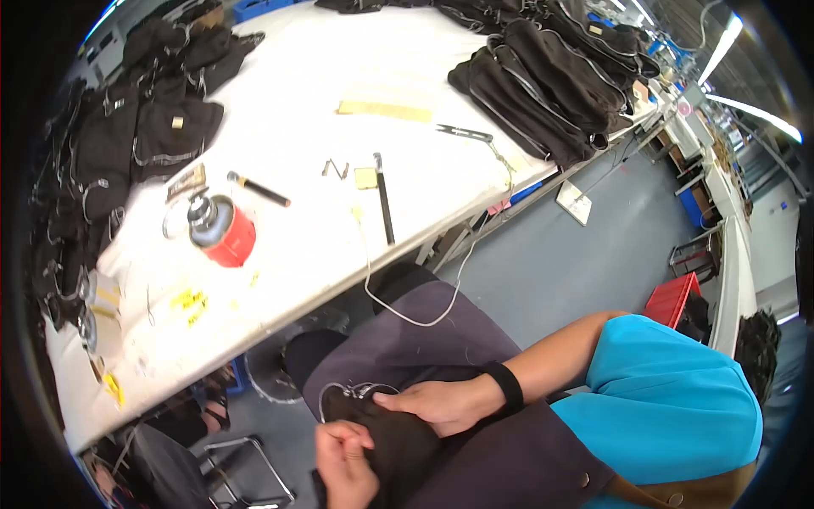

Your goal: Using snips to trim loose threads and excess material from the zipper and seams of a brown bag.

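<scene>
My right hand point(439, 406) grips a dark cloth piece point(400, 439) over my lap, its thumb on top and its fingers out of sight. A pale cord or trim and small metal parts point(359, 389) show along the cloth's far edge. A black band circles that wrist. My left hand point(346, 455) is at the near-left edge of the cloth with fingers curled and thumb close to the index finger. Whether it pinches cloth or thread I cannot tell. Beneath both hands lies a dark apron point(432, 318) covering my legs.
On the white table point(299, 76) are a bottle with a metal top point(203, 213) in a red holder point(236, 243), two dark brush-like tools point(385, 203) point(261, 189), thread snips point(464, 132) and dark cloth stacks point(540, 89) point(140, 127). A white cord point(413, 322) loops above my lap. Another person's leg point(168, 467) is lower left.
</scene>
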{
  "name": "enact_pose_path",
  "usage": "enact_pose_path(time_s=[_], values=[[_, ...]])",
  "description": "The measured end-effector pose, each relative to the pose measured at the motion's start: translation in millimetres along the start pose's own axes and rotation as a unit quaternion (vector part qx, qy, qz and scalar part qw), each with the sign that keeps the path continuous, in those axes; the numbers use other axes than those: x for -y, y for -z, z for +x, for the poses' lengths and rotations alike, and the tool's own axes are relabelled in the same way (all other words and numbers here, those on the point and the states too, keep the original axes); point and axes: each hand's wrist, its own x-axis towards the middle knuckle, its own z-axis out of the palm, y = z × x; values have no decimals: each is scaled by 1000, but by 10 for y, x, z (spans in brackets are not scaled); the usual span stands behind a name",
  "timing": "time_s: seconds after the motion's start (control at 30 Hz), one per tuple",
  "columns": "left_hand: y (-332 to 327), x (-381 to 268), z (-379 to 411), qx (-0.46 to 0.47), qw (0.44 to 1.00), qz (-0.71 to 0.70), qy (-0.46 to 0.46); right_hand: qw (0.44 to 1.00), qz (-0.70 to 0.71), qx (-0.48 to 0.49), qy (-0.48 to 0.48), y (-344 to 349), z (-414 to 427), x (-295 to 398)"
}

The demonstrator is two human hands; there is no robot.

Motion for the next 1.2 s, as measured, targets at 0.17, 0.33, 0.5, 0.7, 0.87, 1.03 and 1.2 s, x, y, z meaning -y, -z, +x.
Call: enact_pose_path(time_s=[0.17,0.33,0.5,0.7,0.87,1.03,1.2], values=[[-280,220,-48,-38,974,174,-141,955,-269,-71,103,484,-112,131],[-166,87,-44,8,966,210,-153,593,-595,-249,482,345,-680,1232],[-116,-51,-106,29,976,192,-95,148,-704,-439,538,598,-972,2211],[-211,-61,-89,16,979,182,-89,167,-755,-564,291,1128,-1247,2979],[-210,-105,-92,14,983,166,-72,217,-733,-546,344,1187,-1296,3001],[-182,-74,-137,13,985,163,-51,560,-580,-344,482,334,-1122,1792],[-190,140,-114,-1,991,132,-36,693,-605,-11,392,117,-607,742]])
